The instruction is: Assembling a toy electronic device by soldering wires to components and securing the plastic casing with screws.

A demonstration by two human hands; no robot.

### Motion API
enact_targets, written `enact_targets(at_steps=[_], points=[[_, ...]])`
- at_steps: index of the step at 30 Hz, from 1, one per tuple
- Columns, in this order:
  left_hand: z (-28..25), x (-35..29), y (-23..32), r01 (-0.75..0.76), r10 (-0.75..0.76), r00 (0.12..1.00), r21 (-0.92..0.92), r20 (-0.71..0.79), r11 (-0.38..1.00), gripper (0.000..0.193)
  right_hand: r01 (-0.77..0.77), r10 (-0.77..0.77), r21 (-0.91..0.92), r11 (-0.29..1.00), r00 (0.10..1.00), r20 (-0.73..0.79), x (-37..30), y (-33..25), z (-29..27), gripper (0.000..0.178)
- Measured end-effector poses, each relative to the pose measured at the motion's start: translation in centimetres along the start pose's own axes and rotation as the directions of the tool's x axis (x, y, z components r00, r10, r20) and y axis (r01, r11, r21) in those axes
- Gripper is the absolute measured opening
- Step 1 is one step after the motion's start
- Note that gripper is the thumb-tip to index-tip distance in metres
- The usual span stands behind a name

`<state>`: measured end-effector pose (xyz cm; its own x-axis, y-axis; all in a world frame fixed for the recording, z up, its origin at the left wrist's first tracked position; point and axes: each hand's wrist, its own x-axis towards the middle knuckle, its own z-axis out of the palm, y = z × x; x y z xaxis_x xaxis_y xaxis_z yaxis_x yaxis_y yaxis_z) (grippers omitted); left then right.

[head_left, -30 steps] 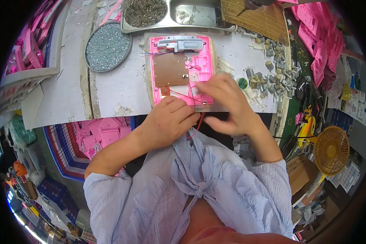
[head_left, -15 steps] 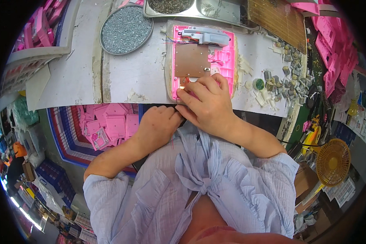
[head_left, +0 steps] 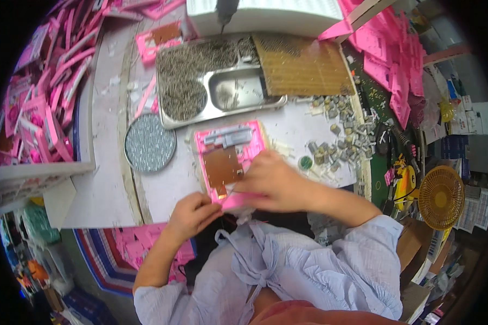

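Observation:
On the white bench lies an open pink plastic housing [head_left: 201, 142]. It holds a brown circuit board [head_left: 222, 168] and a grey plastic part [head_left: 229, 137] along its far end. At its near edge, a smaller pink plastic piece [head_left: 237, 201] spans the gap between my hands. My left hand [head_left: 190, 215] is closed, fingertips at that piece's left end. My right hand [head_left: 274, 181] is bent over its right part and grips it, fingers somewhat blurred. The right hand covers the housing's near right corner.
A round dish of silvery screws [head_left: 150, 143] stands left of the housing. Beyond it are a metal tray of small screws [head_left: 171, 115] and a brown board [head_left: 307, 67]. Small motors [head_left: 336, 142] lie scattered right. Pink parts fill a crate [head_left: 84, 167] at left. A screwdriver bit [head_left: 223, 26] hangs above.
The view has shifted, bringing more of the bench's far side into sight. My hands have moved apart a little, and a pink plastic piece now shows between them.

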<state>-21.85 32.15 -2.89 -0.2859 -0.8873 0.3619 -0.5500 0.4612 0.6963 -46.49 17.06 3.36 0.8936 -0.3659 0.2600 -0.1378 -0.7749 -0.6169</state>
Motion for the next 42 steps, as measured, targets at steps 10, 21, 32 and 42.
enact_targets(at_steps=[10, 21, 32, 42], points=[[-0.8, 1.7, 0.3, 0.108, -0.095, 0.988, -0.098, 0.123, 0.989, 0.02, -0.305, -0.315, -0.823, 0.479, 0.815, -0.486, 14.8, 26.4, -26.5, 0.025], [-0.7, 0.6, 0.8, 0.159, -0.155, 0.984, -0.048, 0.083, 0.986, 0.023, -0.514, -0.107, -0.643, 0.568, 0.728, -0.677, 21.8, 31.1, -27.7, 0.016], [-0.4, 1.0, 1.0, 0.166, -0.164, 0.984, -0.037, 0.064, 0.985, 0.026, 0.367, 0.295, 0.322, 0.873, 0.127, -0.947, 11.5, 19.8, -31.0, 0.025], [-0.6, 1.0, 0.8, 0.178, -0.172, 0.982, -0.069, 0.075, 0.982, 0.02, -0.239, 0.285, 0.24, 0.941, 0.942, -0.176, -3.3, 0.2, -0.4, 0.017]])
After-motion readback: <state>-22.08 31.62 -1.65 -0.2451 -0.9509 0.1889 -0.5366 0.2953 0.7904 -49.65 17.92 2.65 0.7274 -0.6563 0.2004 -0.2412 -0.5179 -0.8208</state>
